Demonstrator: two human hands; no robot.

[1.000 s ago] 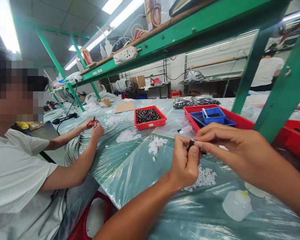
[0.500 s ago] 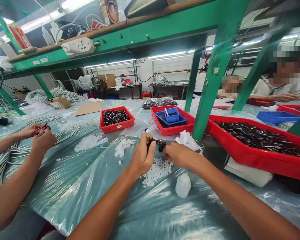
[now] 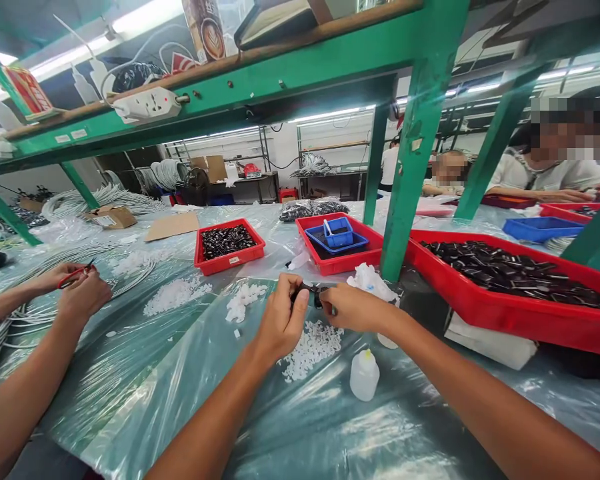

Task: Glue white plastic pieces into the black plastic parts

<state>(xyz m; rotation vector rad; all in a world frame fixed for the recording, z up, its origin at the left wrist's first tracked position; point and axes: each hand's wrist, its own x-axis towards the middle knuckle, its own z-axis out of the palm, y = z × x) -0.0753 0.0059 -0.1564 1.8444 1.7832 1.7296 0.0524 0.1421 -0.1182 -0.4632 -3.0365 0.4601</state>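
My left hand (image 3: 283, 319) is wrapped round a small black part (image 3: 309, 291) above the table. From the right, my right hand (image 3: 353, 307) closes its fingers on the other end of that part; what lies between its fingertips is too small to tell. Below the hands is a pile of small white pieces (image 3: 313, 348). A translucent white bottle with a yellowish tip (image 3: 365, 377) stands upright to the right of the pile. Crumpled white paper (image 3: 373, 283) lies just behind my right hand.
Red trays (image 3: 230, 260) with black parts stand behind and to the right (image 3: 490, 317). Another red tray holds blue trays (image 3: 337, 236). A green post (image 3: 405, 173) rises behind my right hand. At the left, a person's hands hold red-handled cutters (image 3: 72, 277) near grey cables.
The view has shifted slightly. My right hand's fingers have moved in closer over the end of the black part. The neighbour's cutters have turned a little.
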